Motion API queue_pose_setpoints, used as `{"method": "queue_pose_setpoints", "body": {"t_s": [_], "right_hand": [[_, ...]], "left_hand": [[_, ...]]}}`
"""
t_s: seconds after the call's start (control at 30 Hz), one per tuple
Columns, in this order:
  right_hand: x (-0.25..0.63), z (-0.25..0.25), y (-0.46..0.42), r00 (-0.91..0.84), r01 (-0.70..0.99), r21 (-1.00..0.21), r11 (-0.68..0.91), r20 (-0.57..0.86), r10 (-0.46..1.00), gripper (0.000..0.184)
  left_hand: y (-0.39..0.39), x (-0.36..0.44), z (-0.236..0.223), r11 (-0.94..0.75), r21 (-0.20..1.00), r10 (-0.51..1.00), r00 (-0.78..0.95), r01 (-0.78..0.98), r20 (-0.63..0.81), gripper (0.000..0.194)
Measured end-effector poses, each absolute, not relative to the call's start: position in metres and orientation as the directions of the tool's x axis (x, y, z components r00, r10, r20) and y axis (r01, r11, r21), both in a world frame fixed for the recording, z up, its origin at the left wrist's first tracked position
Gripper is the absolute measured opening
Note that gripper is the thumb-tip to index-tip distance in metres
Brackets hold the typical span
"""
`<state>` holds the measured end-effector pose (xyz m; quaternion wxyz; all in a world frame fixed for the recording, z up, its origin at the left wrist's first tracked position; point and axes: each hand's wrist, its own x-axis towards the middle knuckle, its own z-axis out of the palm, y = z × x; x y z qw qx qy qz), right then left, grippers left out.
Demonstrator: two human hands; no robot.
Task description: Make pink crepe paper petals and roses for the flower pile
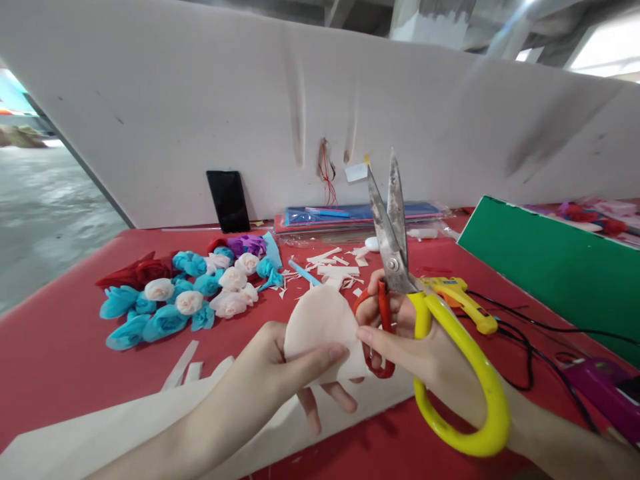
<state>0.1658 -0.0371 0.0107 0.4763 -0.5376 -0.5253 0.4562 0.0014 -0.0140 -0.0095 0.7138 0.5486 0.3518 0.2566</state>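
Observation:
My left hand [273,373] pinches a cream piece of crepe-like paper [320,313] between thumb and fingers; the piece has a rounded top. My right hand [425,350] holds a pair of scissors [397,267] with a large yellow loop and a red loop, blades pointing up and slightly apart. The right thumb and a finger also touch the paper's right edge. Below both hands lies a long cream paper sheet [65,443] on the red table. Cream paper scraps [340,270] are scattered beyond the held piece, beside a blue pen [303,272].
Blue, white, red and purple paper flowers [167,322] cluster at left. A phone [229,201] leans on the white partition [200,100]. Plastic-wrapped sheets [360,217] lie at the back. On the right are a yellow glue gun [463,300], black cables, a green board [545,273] and a purple device [605,393].

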Motion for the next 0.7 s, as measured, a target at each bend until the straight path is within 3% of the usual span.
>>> {"method": "queue_pose_setpoints", "body": {"t_s": [0.23,0.37,0.47,0.57,0.7], "right_hand": [[0.173,-0.007,-0.036,-0.001,0.091,-0.994,-0.057,-0.057,0.998,0.032],[0.174,-0.006,-0.036,-0.060,0.046,-0.999,-0.018,-0.021,0.998,0.024],[0.173,0.002,-0.039,-0.098,0.114,-0.993,0.004,-0.007,0.995,0.005],[0.171,0.007,-0.041,-0.132,0.126,-0.992,0.030,0.013,0.991,0.009],[0.168,0.005,-0.042,-0.164,0.014,-1.000,-0.017,-0.020,0.986,0.012]], "left_hand": [[-0.016,-0.005,-0.010,0.184,0.967,0.725,0.640,0.174,-0.253,0.028],[-0.017,-0.007,-0.008,0.131,0.946,0.758,0.585,0.298,-0.289,0.038],[-0.015,-0.007,-0.008,0.069,0.954,0.780,0.580,0.292,-0.234,0.043],[-0.014,-0.007,-0.010,0.018,0.968,0.798,0.580,0.251,-0.165,0.046],[-0.016,-0.007,-0.009,-0.017,0.984,0.832,0.548,0.176,-0.084,0.043]]}}
